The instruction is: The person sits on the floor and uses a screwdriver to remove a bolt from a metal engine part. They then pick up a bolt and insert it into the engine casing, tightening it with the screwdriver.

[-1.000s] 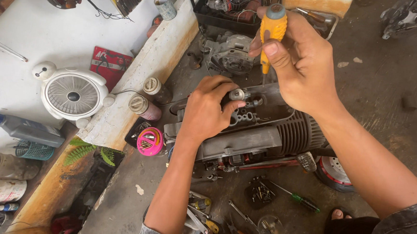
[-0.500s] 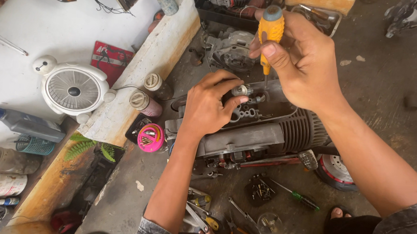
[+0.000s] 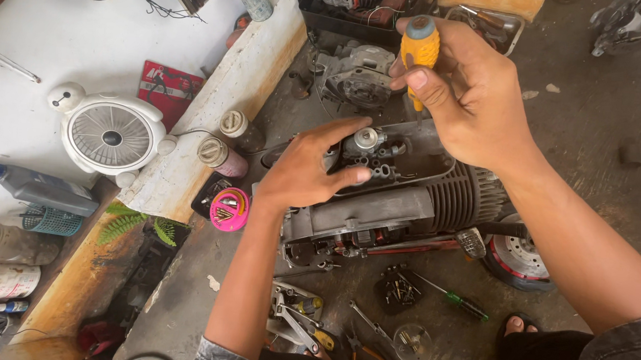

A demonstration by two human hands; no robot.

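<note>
we take the grey engine block (image 3: 378,213) on the floor as our landmark; its long axis runs left to right, with the cooling fins at its right end. nearest to us, in front of the block, lie loose tools: pliers (image 3: 293,323), a small wrench (image 3: 371,328) and a green-handled screwdriver (image 3: 450,295). a pink cup of screws (image 3: 228,210) sits just left of the block.

our left hand (image 3: 310,168) rests on the top of the block, fingers spread and curved, the thumb and forefinger touching a small metal carburetor part (image 3: 367,142) in the open cover. our right hand (image 3: 474,93) is above the far side of the block, closed in a pinch around a yellow screwdriver (image 3: 419,53); the tool stands almost upright, its tip pointing down to the cover just right of the left hand. so the left hand is nearer to the part, and the right one comes from above.

right of the block the concrete floor (image 3: 598,130) gives room; left of it a wooden ledge (image 3: 213,114) stands close. behind the block is a black crate (image 3: 359,27).
</note>
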